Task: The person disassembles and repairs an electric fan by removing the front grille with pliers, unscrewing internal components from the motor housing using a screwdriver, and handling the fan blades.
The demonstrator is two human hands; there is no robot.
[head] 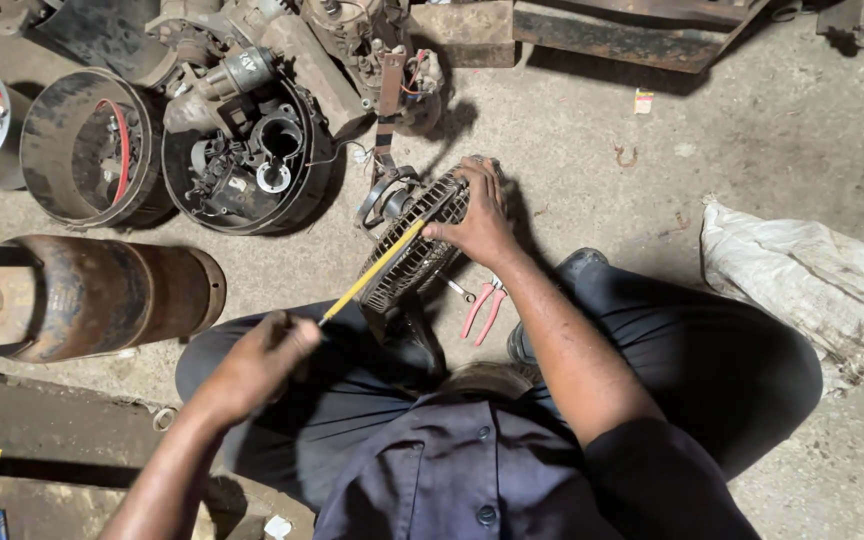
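Observation:
My right hand (479, 215) grips the top edge of a small dark fan with a wire grille (414, 255), held upright on the concrete floor between my knees. My left hand (262, 362) is closed around the handle of a yellow-shafted screwdriver (372, 272), whose tip reaches the grille near my right thumb. Pink-handled pliers (483, 308) lie on the floor just below the fan, beside my right forearm.
Two round black drums (87, 150) (247, 165) with loose motor parts stand at upper left. A rusty cylinder (92, 295) lies at left. A crumpled white sack (802, 280) sits at right. Metal beams (612, 35) and engine parts line the top edge.

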